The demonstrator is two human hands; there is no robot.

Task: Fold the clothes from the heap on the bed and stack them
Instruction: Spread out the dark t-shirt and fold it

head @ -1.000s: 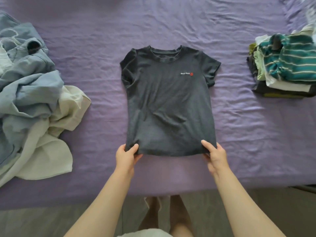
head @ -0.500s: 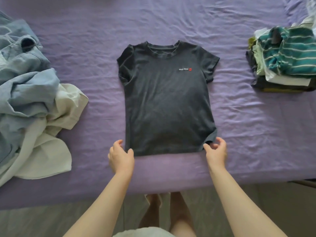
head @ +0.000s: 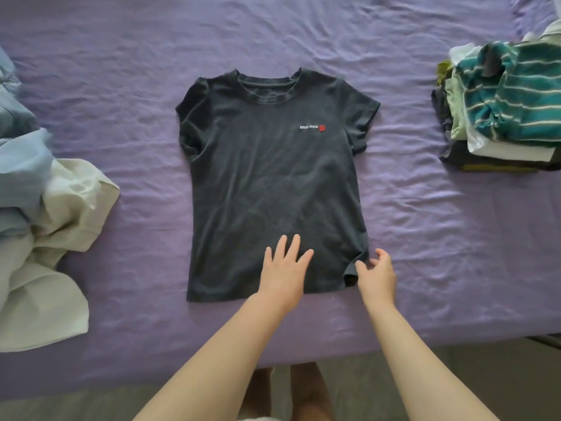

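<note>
Two hands worked the dark T-shirt (head: pixel 267 183) spread flat on the bed (head: pixel 425 238): left hand (head: pixel 285 268), fingers straight, pressed it still; right hand (head: pixel 376 271) pinched the rumpled hem corner, apparently to straighten it.

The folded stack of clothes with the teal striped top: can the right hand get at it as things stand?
Probably yes. The right hand pinches the dark grey T-shirt's hem corner, and only bare purple bedsheet lies between it and the folded stack; it must let go first.
</note>
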